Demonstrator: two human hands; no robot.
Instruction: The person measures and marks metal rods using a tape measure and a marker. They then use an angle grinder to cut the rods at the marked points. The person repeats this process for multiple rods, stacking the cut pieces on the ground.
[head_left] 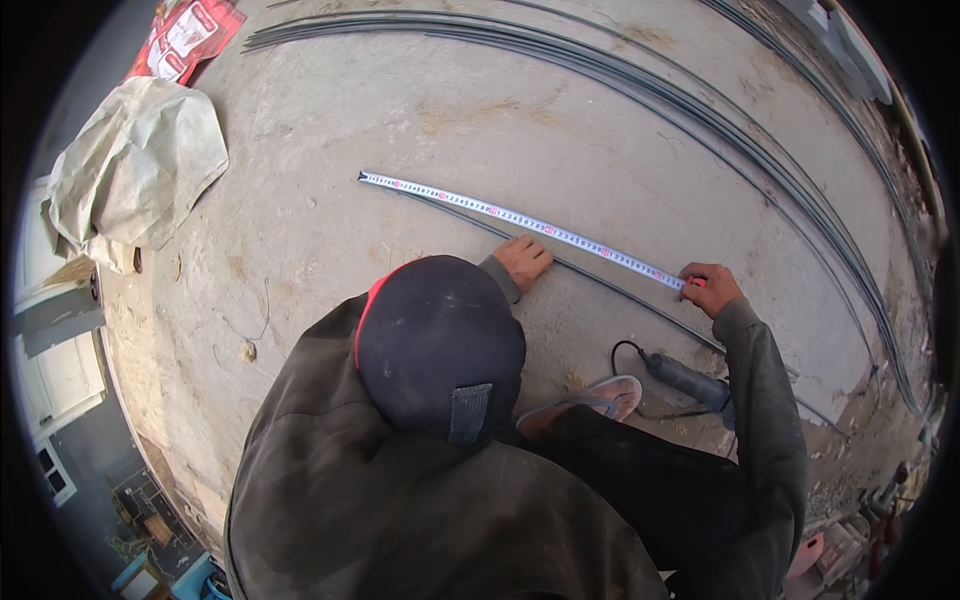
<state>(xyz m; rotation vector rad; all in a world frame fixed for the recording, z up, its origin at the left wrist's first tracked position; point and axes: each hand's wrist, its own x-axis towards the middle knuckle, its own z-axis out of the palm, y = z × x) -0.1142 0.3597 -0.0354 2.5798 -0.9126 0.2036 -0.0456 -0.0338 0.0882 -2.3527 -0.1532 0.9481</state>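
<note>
A long, thin grey metal rod point(640, 303) lies slantwise on the concrete floor. My left hand point(523, 262) is closed over it, its fingers pressed down near the floor. Beside the rod runs a white tape measure point(520, 219), drawn out straight. Its dark end tip sits close to the rod's far left end. At the tape's other end, my right hand point(708, 288) grips the tape, and a bit of red shows at the fingers. Most of whatever lies in that palm is hidden.
A grey corded power tool point(688, 381) lies by a sandalled foot point(605, 398), below the right hand. Bundled long rods point(640, 82) curve across the far side and right. Crumpled pale sheeting point(140, 165) and a red bag point(185, 40) lie far left. A dark cap covers the lower middle.
</note>
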